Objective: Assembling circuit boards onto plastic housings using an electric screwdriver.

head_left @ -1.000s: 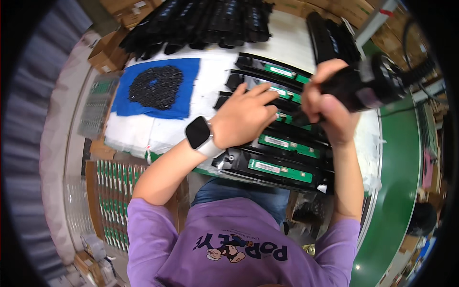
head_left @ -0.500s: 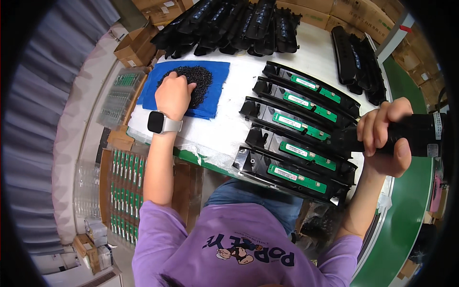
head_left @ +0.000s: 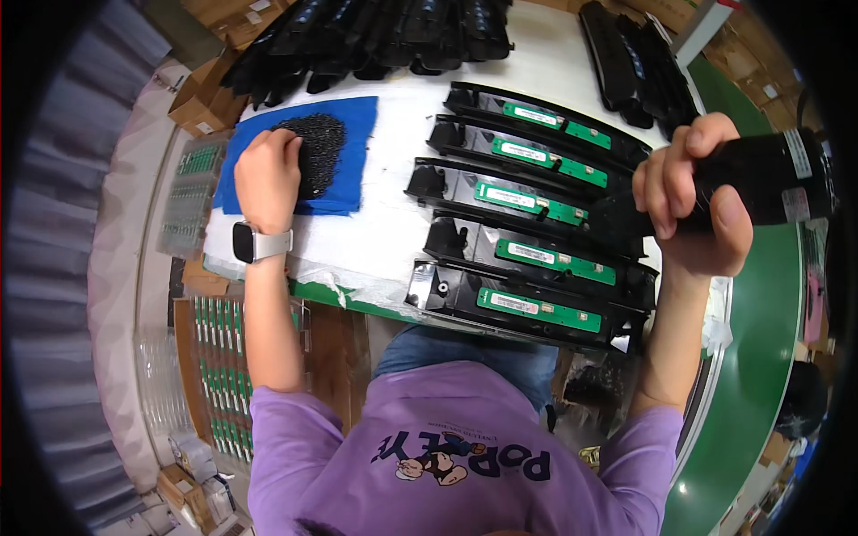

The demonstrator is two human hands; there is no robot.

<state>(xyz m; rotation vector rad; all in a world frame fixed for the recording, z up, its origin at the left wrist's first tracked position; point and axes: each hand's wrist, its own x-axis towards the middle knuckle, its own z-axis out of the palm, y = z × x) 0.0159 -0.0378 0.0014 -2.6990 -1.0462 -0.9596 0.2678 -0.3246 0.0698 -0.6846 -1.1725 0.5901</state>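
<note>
My left hand (head_left: 267, 179), with a watch on its wrist, is closed with fingertips together at the left edge of a pile of small black screws (head_left: 323, 147). Whatever it may pinch is hidden. The screws lie on a blue cloth (head_left: 356, 125). My right hand (head_left: 693, 201) is wrapped round a thick black electric screwdriver (head_left: 760, 174), whose front end reaches left over the row of parts. Several black plastic housings (head_left: 447, 284) lie side by side there, each with green circuit boards (head_left: 539, 308) set in it. The screwdriver's tip cannot be made out against the black plastic.
More black housings (head_left: 384, 40) are heaped at the far side of the white table (head_left: 393, 250), and others (head_left: 635, 67) at the far right. Left of the table stand clear trays (head_left: 189, 196) and a box of green boards (head_left: 219, 380). An open carton (head_left: 207, 94) sits at far left.
My left hand has drawn from the middle of the screw pile to its left edge, its fingers now curled together. My right hand still holds the screwdriver. The whole view has shifted.
</note>
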